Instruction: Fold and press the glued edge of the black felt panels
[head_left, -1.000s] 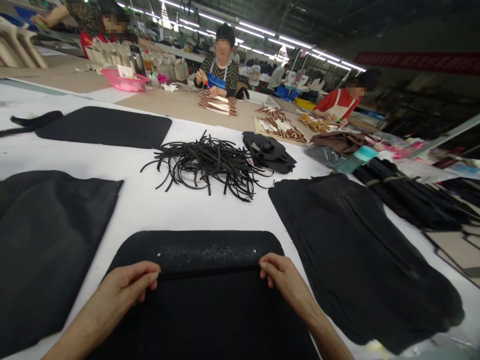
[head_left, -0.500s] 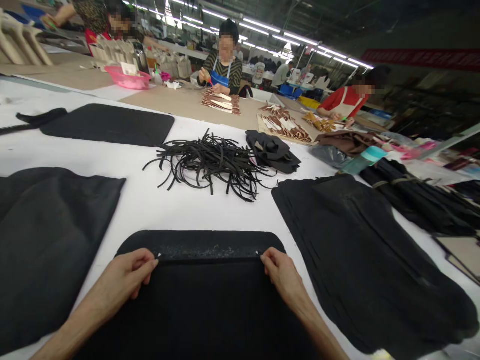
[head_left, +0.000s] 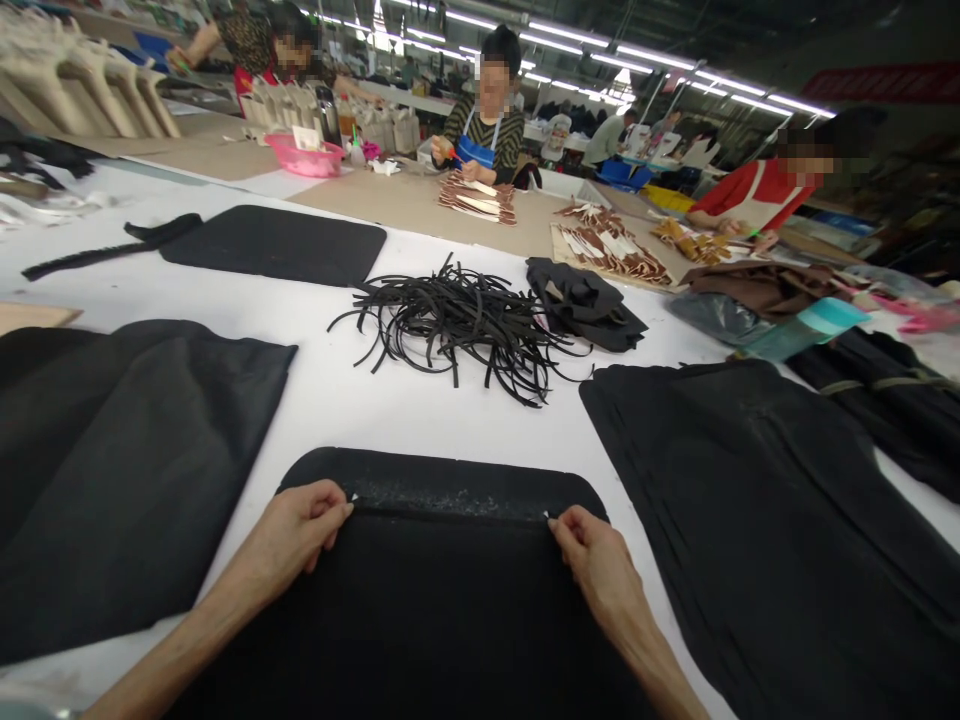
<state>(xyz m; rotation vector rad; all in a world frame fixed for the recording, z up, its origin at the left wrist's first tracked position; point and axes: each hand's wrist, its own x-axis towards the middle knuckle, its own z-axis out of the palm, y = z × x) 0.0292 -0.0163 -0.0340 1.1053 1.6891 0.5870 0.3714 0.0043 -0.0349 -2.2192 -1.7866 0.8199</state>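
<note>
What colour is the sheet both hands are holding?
The sheet is black; the head view shows it best.

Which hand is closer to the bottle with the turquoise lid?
Right. The right hand pinches the black sheet, this side of the bottle and left of it. The left hand pinches the sheet farther left, so it's farther away.

no readable text (red banner [head_left: 892, 82] blurred)

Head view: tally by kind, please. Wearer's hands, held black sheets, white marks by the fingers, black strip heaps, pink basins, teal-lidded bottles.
Left hand and right hand: 2
Held black sheet: 1
White marks: 2
Black strip heap: 1
Pink basin: 1
Teal-lidded bottle: 1
Total: 8
</note>
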